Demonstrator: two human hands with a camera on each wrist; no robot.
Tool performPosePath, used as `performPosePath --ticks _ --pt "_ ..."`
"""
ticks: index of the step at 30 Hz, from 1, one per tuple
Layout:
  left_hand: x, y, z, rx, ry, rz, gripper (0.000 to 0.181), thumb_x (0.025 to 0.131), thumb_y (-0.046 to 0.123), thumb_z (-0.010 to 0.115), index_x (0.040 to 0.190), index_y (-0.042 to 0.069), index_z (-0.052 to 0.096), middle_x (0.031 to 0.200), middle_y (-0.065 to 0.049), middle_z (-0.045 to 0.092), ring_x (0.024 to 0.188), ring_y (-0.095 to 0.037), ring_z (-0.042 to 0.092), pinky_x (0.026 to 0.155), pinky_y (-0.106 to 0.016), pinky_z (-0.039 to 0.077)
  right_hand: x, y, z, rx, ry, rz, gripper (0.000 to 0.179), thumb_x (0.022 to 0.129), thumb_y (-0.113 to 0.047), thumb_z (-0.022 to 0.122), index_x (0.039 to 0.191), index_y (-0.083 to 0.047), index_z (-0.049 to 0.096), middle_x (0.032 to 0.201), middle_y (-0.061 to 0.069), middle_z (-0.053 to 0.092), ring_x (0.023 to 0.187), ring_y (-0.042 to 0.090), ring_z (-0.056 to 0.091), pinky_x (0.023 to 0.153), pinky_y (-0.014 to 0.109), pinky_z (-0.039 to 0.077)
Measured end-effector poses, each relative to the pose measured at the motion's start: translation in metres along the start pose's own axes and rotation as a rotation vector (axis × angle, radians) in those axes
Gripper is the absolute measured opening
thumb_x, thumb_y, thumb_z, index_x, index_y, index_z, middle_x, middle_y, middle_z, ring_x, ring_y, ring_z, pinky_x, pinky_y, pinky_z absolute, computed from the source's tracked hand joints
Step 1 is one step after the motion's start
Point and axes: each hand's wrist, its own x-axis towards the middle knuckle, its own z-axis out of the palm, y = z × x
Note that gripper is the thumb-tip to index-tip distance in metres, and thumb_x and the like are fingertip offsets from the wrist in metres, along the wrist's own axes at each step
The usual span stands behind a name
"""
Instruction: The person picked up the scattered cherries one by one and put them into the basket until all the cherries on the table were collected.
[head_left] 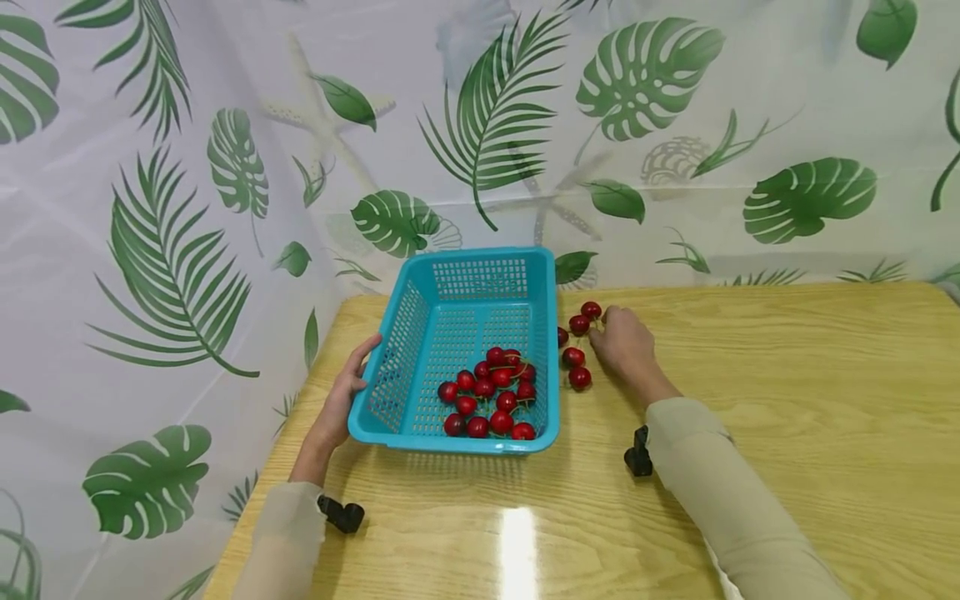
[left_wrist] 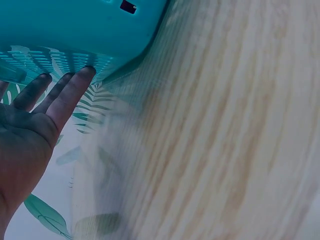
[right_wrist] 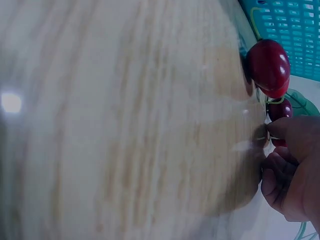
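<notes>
A blue plastic basket [head_left: 551, 358] with perforated walls stands on the table, several red cherries [head_left: 501, 377] with stems gathered in its near right part. My left hand [head_left: 347, 396] is at the basket's left side; its fingers look straight against the outer wall in the left wrist view, where the thumb is hidden. Just right of the basket, several loose cherries [head_left: 580, 378] lie on the wood. My right hand [head_left: 624, 342] is beside them with curled fingers. Thumb and forefinger pinch a thin stem by a cherry [right_wrist: 279, 142], which the hand partly covers.
The light wooden table [head_left: 787, 400] extends to the right and toward me. Behind it and along the left hangs a white sheet [head_left: 480, 233] printed with green leaves, close to the basket's far side. Black wrist mounts [head_left: 639, 454] sit on both sleeves.
</notes>
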Motion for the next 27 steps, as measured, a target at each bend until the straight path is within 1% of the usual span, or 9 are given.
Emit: performPosePath --ticks 3,5,7,9,11,16,20,23,27 --pt "0.000 -0.001 0.000 -0.002 0.005 -0.004 0.079 0.081 0.007 0.027 0.159 0.011 0.017 0.153 -0.031 0.027 0.115 -0.022 0.051 0.084 -0.029 0.049 0.003 0.001 0.001 -0.009 0.000 0.015 0.025 0.094 -0.020 0.053 0.088 0.003 0.060 0.087 0.017 0.059 0.075 0.029 0.055 0.061 0.042 0.047" --pt "-0.001 -0.001 0.000 -0.004 0.003 -0.006 0.079 0.081 0.007 0.028 0.159 0.012 0.017 0.153 -0.030 0.027 0.115 -0.023 0.051 0.084 -0.029 0.049 0.005 0.002 0.001 -0.013 0.002 0.018 0.024 0.094 -0.019 0.052 0.081 0.000 0.059 0.080 0.014 0.056 0.070 0.026 0.052 0.056 0.039 0.044" --pt "-0.001 -0.002 0.000 -0.006 -0.001 -0.004 0.078 0.082 0.007 0.028 0.159 0.013 0.017 0.154 -0.029 0.027 0.116 -0.023 0.051 0.084 -0.030 0.049 0.006 0.003 0.002 -0.014 0.010 0.017 0.025 0.095 -0.017 0.051 0.077 -0.001 0.058 0.076 0.013 0.056 0.067 0.026 0.052 0.054 0.038 0.042" --pt "-0.001 -0.002 0.000 -0.009 -0.002 -0.002 0.078 0.082 0.007 0.027 0.160 0.013 0.017 0.154 -0.029 0.026 0.116 -0.022 0.050 0.084 -0.029 0.049 0.007 0.004 0.002 -0.016 0.020 0.011 0.025 0.095 -0.015 0.049 0.078 0.000 0.060 0.078 0.015 0.060 0.068 0.027 0.056 0.056 0.040 0.045" --pt "-0.001 -0.002 -0.001 -0.014 -0.003 -0.003 0.078 0.082 0.007 0.027 0.160 0.013 0.017 0.154 -0.028 0.025 0.116 -0.022 0.050 0.084 -0.029 0.049 0.008 0.005 0.003 -0.019 0.025 0.005 0.025 0.095 -0.015 0.048 0.082 0.001 0.063 0.084 0.017 0.065 0.072 0.029 0.060 0.059 0.043 0.048" --pt "-0.002 -0.002 0.001 -0.001 -0.004 0.002 0.078 0.083 0.008 0.028 0.160 0.013 0.015 0.155 -0.028 0.025 0.118 -0.024 0.048 0.084 -0.029 0.049 0.004 0.008 0.000 -0.027 0.031 -0.001 0.026 0.096 -0.015 0.047 0.084 0.001 0.064 0.089 0.019 0.068 0.076 0.030 0.064 0.062 0.045 0.050" --pt "-0.002 -0.002 0.001 0.009 0.000 0.003 0.077 0.083 0.008 0.028 0.160 0.012 0.015 0.155 -0.029 0.024 0.119 -0.025 0.047 0.085 -0.029 0.049 -0.001 0.011 -0.007 -0.011 0.055 -0.020 0.027 0.097 -0.015 0.048 0.086 0.002 0.066 0.090 0.019 0.069 0.075 0.030 0.063 0.063 0.044 0.050" --pt "-0.002 -0.002 0.002 -0.001 0.006 -0.001 0.077 0.083 0.007 0.027 0.160 0.012 0.016 0.154 -0.029 0.024 0.118 -0.023 0.048 0.085 -0.029 0.049 -0.002 0.013 -0.013 0.008 0.077 -0.030 0.028 0.098 -0.017 0.048 0.087 0.001 0.066 0.090 0.019 0.068 0.075 0.030 0.062 0.065 0.045 0.049" --pt "-0.001 -0.002 0.001 -0.010 0.005 0.002 0.078 0.083 0.006 0.026 0.160 0.012 0.016 0.154 -0.029 0.024 0.117 -0.021 0.050 0.084 -0.029 0.049 -0.001 0.014 -0.023 0.039 0.118 -0.032 0.029 0.099 -0.019 0.048 0.094 0.002 0.068 0.094 0.020 0.069 0.078 0.032 0.064 0.066 0.046 0.049"
